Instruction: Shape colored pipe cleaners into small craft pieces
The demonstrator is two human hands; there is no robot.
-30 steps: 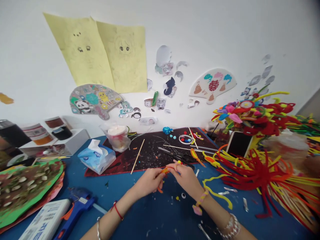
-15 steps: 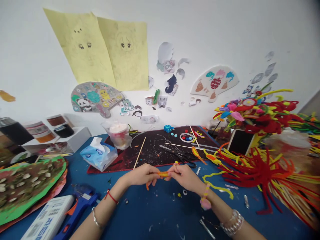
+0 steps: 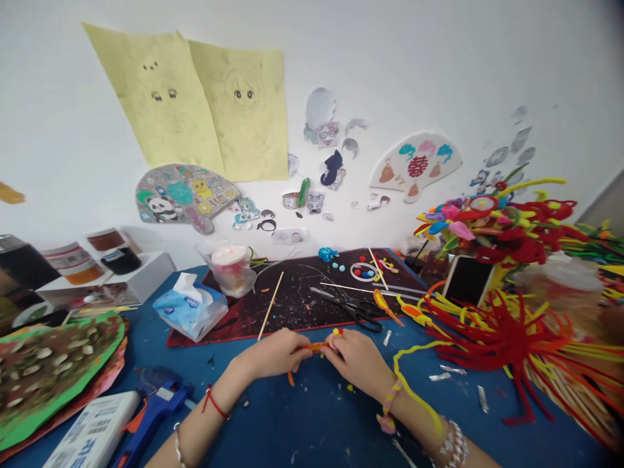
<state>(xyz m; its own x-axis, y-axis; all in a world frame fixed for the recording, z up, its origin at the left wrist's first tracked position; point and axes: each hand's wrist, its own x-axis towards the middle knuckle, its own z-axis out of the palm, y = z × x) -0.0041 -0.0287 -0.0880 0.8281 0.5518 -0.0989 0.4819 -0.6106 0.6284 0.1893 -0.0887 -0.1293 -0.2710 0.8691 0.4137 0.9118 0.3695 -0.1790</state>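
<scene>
Between my two hands stretches an orange pipe cleaner [image 3: 316, 347], held low over the blue table. My left hand [image 3: 280, 353] pinches one side of it, and a loose orange end hangs below the fingers. The other side is gripped by my right hand [image 3: 355, 359], its fingers curled; small yellow and red bits show at the knuckles. A yellow pipe cleaner [image 3: 412, 351] runs along my right wrist and forearm. Black-handled scissors [image 3: 363, 315] lie beyond my right hand, and a thin wooden stick [image 3: 271, 305] lies beyond my left.
At left are a blue glue gun [image 3: 160, 400], a white box [image 3: 92, 432] and a tissue pack [image 3: 191, 309]. Red and yellow pipe cleaners [image 3: 511, 344] spread at right beside a propped phone [image 3: 468, 279]. A dark mat [image 3: 297, 305] lies behind my hands.
Both hands have shifted slightly lower in view, still holding the orange pipe cleaner. My right hand has turned a little, and the yellow strand now lies across my right forearm.
</scene>
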